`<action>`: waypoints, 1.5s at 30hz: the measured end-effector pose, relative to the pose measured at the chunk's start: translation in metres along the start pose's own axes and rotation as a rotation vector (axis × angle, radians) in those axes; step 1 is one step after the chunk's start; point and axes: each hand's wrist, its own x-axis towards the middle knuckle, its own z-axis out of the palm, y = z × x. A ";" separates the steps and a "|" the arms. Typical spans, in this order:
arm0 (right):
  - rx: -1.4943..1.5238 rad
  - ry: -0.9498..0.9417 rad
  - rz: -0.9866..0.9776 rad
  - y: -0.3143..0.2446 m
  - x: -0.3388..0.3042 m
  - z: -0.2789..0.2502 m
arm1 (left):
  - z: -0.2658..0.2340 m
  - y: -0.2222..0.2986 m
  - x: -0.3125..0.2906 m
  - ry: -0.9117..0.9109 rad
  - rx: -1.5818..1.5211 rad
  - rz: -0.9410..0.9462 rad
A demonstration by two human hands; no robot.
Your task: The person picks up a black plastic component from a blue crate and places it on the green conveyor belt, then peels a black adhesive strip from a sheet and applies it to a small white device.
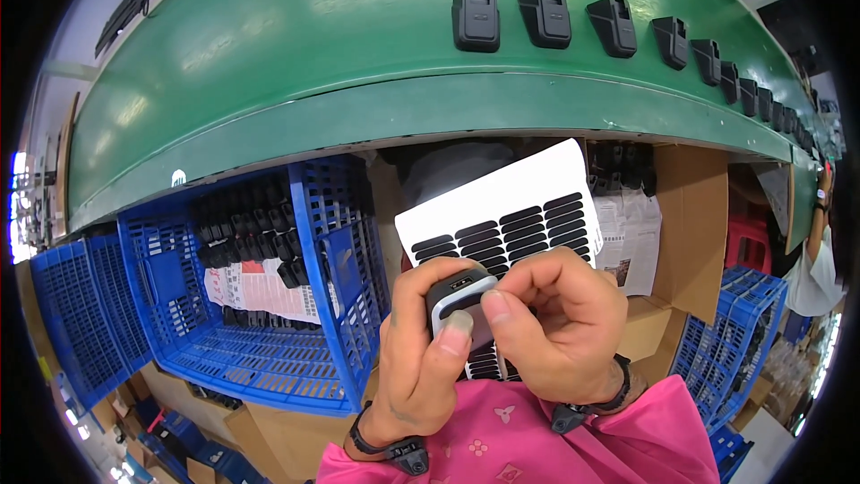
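My left hand (414, 354) is wrapped round a small dark electronic device (460, 283) with a light grey rim and a rectangular port in its end. The left thumb presses on its face. Close against the device's right side, my right hand (566, 327) is closed, thumb and forefinger pinched together at the rim. Whatever may be between those fingertips is too small to tell. Beneath and behind both hands lies a white sheet (488, 202) with rows of black rounded oblong labels, tilted up toward the bench and partly covered by my hands.
A green bench (313, 36) runs across the far side, with a row of black charger-like units (477, 16) along its right. Blue crates (327, 305) holding black parts and newspaper stand at left. At right are an open cardboard box (690, 224), more blue crates (730, 332) and another person's arm (817, 224).
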 end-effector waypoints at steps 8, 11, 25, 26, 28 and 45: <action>0.290 0.173 0.168 0.002 -0.005 0.005 | -0.003 -0.007 -0.002 0.013 -0.107 -0.107; 0.384 0.201 0.123 0.004 -0.005 -0.001 | -0.003 -0.009 -0.003 0.011 -0.208 -0.148; -0.013 -0.078 -0.032 0.008 0.003 -0.001 | 0.005 0.001 -0.002 0.050 -0.278 -0.135; -0.014 -0.077 -0.032 0.007 0.003 -0.002 | 0.004 0.002 -0.002 0.027 -0.270 -0.146; 0.034 -0.117 0.051 0.005 0.004 -0.005 | 0.004 0.003 -0.002 0.007 -0.260 -0.158; 0.078 -0.070 0.056 0.013 0.000 -0.001 | 0.007 0.001 -0.001 0.017 -0.228 -0.115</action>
